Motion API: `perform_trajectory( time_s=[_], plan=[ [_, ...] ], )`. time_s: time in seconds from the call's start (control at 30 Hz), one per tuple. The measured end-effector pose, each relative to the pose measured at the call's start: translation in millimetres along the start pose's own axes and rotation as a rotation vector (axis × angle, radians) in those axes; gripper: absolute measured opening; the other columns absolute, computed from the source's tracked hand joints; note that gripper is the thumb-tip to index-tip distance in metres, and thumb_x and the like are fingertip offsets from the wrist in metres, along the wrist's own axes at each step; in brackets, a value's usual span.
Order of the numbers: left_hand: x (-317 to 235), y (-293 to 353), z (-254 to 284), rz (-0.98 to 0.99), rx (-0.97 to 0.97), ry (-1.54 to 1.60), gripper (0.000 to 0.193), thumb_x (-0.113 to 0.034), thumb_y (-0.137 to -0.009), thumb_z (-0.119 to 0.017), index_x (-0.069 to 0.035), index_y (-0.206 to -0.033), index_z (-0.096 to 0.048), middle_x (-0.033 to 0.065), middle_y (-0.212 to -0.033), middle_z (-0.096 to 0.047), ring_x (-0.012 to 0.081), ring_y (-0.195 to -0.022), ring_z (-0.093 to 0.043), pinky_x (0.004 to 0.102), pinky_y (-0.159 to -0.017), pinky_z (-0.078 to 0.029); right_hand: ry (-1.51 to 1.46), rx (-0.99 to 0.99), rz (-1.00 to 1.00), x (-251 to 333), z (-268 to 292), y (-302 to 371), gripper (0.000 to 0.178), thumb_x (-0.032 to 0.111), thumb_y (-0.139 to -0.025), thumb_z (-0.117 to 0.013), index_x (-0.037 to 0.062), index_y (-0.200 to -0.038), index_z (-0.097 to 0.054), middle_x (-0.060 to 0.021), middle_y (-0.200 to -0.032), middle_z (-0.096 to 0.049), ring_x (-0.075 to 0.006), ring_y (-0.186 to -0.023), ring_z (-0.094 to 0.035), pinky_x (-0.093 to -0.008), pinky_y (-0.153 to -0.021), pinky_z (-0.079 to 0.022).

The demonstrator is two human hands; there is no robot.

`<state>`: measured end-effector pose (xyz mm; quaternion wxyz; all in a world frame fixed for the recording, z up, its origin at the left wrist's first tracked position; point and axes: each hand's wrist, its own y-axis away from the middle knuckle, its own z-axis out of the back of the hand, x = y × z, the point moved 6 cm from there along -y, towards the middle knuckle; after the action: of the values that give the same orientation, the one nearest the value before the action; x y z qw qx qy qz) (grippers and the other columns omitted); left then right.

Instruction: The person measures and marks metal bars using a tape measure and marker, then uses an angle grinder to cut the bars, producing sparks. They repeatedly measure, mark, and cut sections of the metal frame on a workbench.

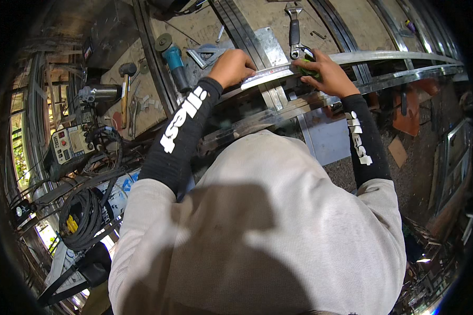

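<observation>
My left hand [232, 68] is closed, its fingers pinching the end of a tape measure's blade against a shiny metal bar. The pale blade [273, 71] is drawn out along that bar [386, 56] between my two hands. My right hand [328, 75] grips the tape measure, whose green case [303, 69] shows only partly between the fingers. Just beyond the right hand lies an adjustable wrench [294, 31] with a dark handle. A squared metal tool [199, 56] rests beside my left hand. Left of it stands a blue angle grinder [175, 63] with a round disc.
Several metal rails [242, 34] cross the bench, and a second bar [320, 101] runs nearer me. A hammer [125, 92] lies at the left, beyond a welding machine [69, 145] and a coiled black cable [84, 220]. A grey sheet [325, 137] lies below the bars.
</observation>
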<state>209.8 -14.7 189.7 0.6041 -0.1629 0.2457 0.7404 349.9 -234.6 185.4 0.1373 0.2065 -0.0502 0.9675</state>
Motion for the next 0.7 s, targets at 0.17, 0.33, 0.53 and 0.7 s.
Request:
perform_trajectory(
  time_s=[0.17, 0.33, 0.53, 0.7],
  plan=[
    [-6.7, -23.2, -10.0, -0.099, 0.226, -0.042, 0.025, -0.019, -0.075, -0.085, -0.005, -0.095, -0.079, 0.0159, -0.089, -0.076, 0.0330, -0.083, -0.073, 0.0417, -0.075, -0.056, 0.002, -0.014, -0.008, 2.9, -1.8, 3.1, 0.052, 0.029, -0.088, -0.081, 0.0315, -0.138, -0.067, -0.0198, -0.124, -0.059, -0.0372, -0.115, -0.061, -0.0455, -0.096, -0.052],
    [-15.8, -38.5, -30.8, -0.176, 0.325, -0.184, 0.027, -0.018, -0.075, -0.084, -0.002, -0.093, -0.075, 0.0177, -0.089, -0.075, 0.0359, -0.085, -0.072, 0.0435, -0.076, -0.055, 0.017, 0.039, -0.065, 6.5, -15.3, 9.5, 0.061, 0.033, -0.086, -0.082, 0.0321, -0.144, -0.062, -0.0201, -0.123, -0.059, -0.0388, -0.111, -0.062, -0.0461, -0.094, -0.053],
    [-7.5, -38.1, -66.4, -0.136, 0.261, -0.361, 0.023, -0.008, -0.073, -0.078, -0.004, -0.095, -0.078, 0.0196, -0.094, -0.075, 0.0386, -0.093, -0.073, 0.0470, -0.081, -0.058, -0.009, -0.092, -0.088, 33.2, -53.2, 9.3, 0.066, 0.030, -0.079, -0.085, 0.0189, -0.139, -0.062, -0.0197, -0.122, -0.058, -0.0393, -0.110, -0.063, -0.0476, -0.092, -0.054],
    [3.0, -38.6, -82.6, -0.111, 0.149, -0.404, 0.017, -0.009, -0.074, -0.076, -0.005, -0.090, -0.078, 0.0208, -0.094, -0.075, 0.0401, -0.092, -0.073, 0.0479, -0.080, -0.059, 0.063, -0.219, -0.124, 52.7, -83.0, 3.6, 0.056, 0.030, -0.076, -0.085, 0.0173, -0.128, -0.069, -0.0173, -0.117, -0.058, -0.0367, -0.105, -0.060, -0.0460, -0.087, -0.053]
  ],
)
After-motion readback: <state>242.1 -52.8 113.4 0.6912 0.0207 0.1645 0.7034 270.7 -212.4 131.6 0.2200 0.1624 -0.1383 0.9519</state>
